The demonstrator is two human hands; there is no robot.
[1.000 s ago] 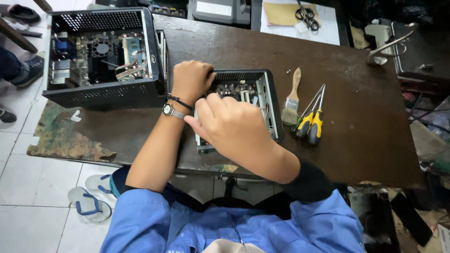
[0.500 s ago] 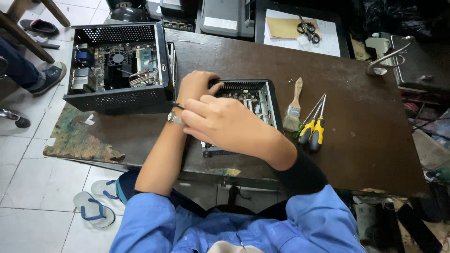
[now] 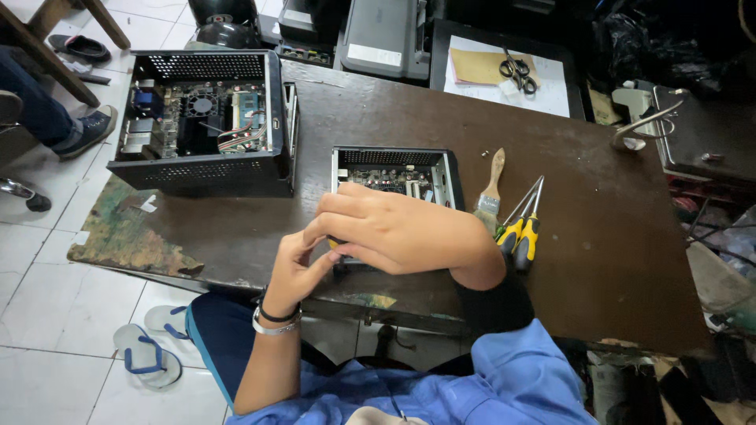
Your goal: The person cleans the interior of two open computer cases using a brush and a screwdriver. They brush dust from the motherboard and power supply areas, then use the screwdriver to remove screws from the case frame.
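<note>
On the brown table (image 3: 378, 118), the small open computer case (image 3: 394, 169) sits mid-table: rigid metal, fragile boards inside, probably best gripped by its walls. Right hand (image 3: 402, 232) and left hand (image 3: 295, 271) meet at its near edge, fingers curled, apparently pinching something small and yellow.

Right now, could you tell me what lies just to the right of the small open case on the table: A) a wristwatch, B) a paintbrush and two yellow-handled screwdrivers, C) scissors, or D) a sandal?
B: the paintbrush lies beside the right wall of the small case, and the screwdrivers lie just beyond it; the scissors lie farther back on paper.
</note>
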